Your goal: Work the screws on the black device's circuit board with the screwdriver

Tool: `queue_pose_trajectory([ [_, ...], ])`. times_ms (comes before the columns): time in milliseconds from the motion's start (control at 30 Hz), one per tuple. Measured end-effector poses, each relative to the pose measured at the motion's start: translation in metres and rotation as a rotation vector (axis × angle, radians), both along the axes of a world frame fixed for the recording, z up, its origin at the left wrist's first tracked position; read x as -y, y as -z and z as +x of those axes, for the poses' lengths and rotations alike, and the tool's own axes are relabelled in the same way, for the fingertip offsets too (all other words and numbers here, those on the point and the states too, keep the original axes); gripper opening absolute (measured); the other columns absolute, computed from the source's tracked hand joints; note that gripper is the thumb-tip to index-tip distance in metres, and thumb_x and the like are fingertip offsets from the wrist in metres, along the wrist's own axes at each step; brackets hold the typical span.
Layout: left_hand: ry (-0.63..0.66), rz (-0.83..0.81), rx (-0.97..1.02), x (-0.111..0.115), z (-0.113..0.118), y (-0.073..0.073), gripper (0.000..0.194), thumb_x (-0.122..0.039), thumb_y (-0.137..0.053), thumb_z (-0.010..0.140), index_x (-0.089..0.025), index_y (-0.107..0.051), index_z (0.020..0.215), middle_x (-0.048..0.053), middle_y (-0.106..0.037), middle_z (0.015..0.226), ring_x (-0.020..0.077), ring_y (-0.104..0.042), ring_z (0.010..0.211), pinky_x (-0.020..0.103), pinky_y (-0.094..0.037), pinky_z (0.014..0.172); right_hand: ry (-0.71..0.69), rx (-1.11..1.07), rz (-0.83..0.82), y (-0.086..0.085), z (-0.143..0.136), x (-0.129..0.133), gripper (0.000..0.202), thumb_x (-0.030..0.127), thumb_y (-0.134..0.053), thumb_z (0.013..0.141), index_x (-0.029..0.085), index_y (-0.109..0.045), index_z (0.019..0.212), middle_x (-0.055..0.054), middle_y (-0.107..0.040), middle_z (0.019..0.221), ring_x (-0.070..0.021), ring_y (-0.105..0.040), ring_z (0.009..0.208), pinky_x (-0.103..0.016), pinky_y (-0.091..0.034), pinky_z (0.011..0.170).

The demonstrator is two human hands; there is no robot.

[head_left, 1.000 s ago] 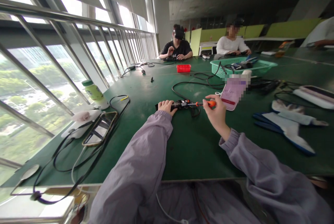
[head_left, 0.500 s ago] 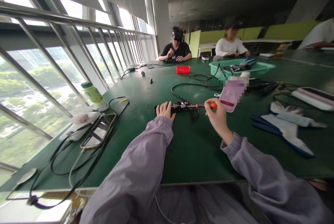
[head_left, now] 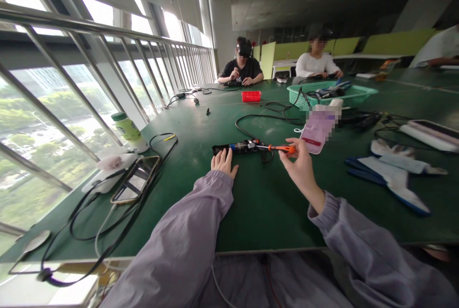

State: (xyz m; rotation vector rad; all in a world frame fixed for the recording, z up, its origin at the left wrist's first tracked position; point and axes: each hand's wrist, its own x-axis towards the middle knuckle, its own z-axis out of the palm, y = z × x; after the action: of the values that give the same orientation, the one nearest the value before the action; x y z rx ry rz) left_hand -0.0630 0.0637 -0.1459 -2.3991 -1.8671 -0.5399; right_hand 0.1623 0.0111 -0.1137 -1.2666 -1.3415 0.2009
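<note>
A black, tube-shaped device (head_left: 238,147) with a blue band lies across the green table in front of me, a black cable running off behind it. My left hand (head_left: 223,162) rests at its left end, fingers spread and tips touching its near side, thumb apart on the table. With thumb and fingertips my right hand (head_left: 297,164) grips the back end of a screwdriver (head_left: 281,148) with an orange and black handle. The screwdriver lies nearly level, its shaft pointing left to the device's right end. Whether the tip sits in a screw is too small to tell.
A pink-screened phone (head_left: 317,131) lies just beyond my right hand. White-and-blue gloves (head_left: 394,176) are at right, a teal basket (head_left: 333,100) and red tray (head_left: 251,96) farther back. At left are a phone (head_left: 136,181), cables and a green-capped bottle (head_left: 129,131). Co-workers sit opposite.
My left hand has slid left and toward me, uncovering the blue band. My right hand's grip has loosened and shifted back, showing more of the screwdriver handle.
</note>
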Motion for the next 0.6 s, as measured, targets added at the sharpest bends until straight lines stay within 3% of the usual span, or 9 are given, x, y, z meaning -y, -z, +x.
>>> queue_pose_trajectory([
  [167, -0.002, 0.010, -0.015, 0.002, 0.000, -0.001, 0.064, -0.038, -0.047, 0.081, -0.017, -0.028, 0.139, 0.011, -0.035, 0.141, 0.0268, -0.028, 0.131, 0.048, -0.015, 0.110, 0.009, 0.010, -0.049, 0.001, -0.002, 0.003, 0.022, 0.040, -0.053, 0.078, 0.019, -0.055, 0.086, 0.004, -0.052, 0.058, -0.0120, -0.052, 0.047, -0.027, -0.045, 0.052],
  [400, 0.031, 0.141, -0.019, -0.007, 0.003, -0.008, 0.067, -0.035, -0.051, 0.077, -0.015, -0.030, 0.137, 0.012, -0.030, 0.144, 0.0275, -0.026, 0.131, 0.046, -0.012, 0.111, 0.021, -0.012, 0.027, -0.002, -0.004, 0.000, 0.033, 0.033, -0.057, 0.074, 0.020, -0.049, 0.103, -0.003, -0.057, 0.085, -0.0136, -0.058, 0.064, -0.030, -0.050, 0.065],
  [600, 0.046, 0.131, 0.021, -0.033, 0.005, -0.015, 0.062, -0.040, -0.048, 0.080, -0.017, -0.033, 0.135, 0.009, -0.041, 0.137, 0.0261, -0.034, 0.125, 0.044, -0.014, 0.110, 0.034, 0.014, -0.022, 0.000, -0.007, 0.001, 0.021, 0.039, -0.053, 0.078, 0.019, -0.055, 0.084, 0.001, -0.056, 0.067, -0.0121, -0.054, 0.048, -0.027, -0.045, 0.051],
])
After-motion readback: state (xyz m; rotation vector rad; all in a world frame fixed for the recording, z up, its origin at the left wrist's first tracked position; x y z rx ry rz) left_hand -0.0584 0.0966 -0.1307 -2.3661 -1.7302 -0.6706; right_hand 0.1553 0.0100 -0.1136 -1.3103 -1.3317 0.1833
